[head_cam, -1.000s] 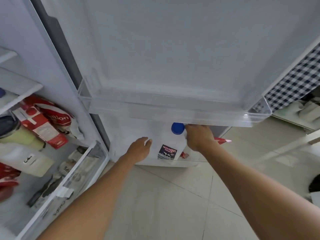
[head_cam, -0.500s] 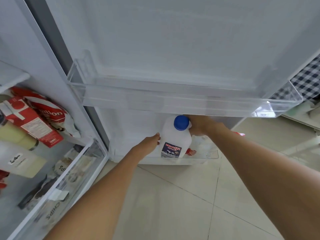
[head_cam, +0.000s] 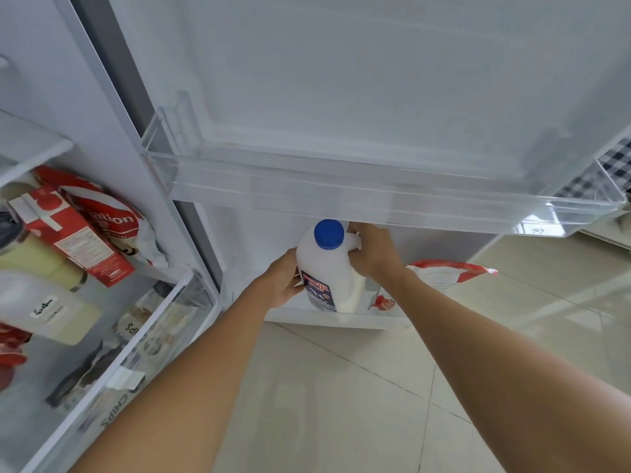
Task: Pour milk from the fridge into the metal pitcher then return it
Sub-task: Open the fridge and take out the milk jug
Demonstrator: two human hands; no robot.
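The milk jug [head_cam: 327, 268] stood roughly upright in the lowest door bin [head_cam: 341, 320], its blue cap [head_cam: 328, 233] just beneath the clear door shelf [head_cam: 392, 206]. Its long axis ran top to bottom, leaning slightly, so we judged that it had to come out toward us and clear of that shelf. Our right hand [head_cam: 370, 252] was wrapped round the jug's handle side, to the right of the cap, fingers curled. Our left hand [head_cam: 281, 279] pressed the jug's left flank by the label, fingers bent against it. Both hands sat equally near. A red-and-white packet [head_cam: 444, 273] lay right of the jug
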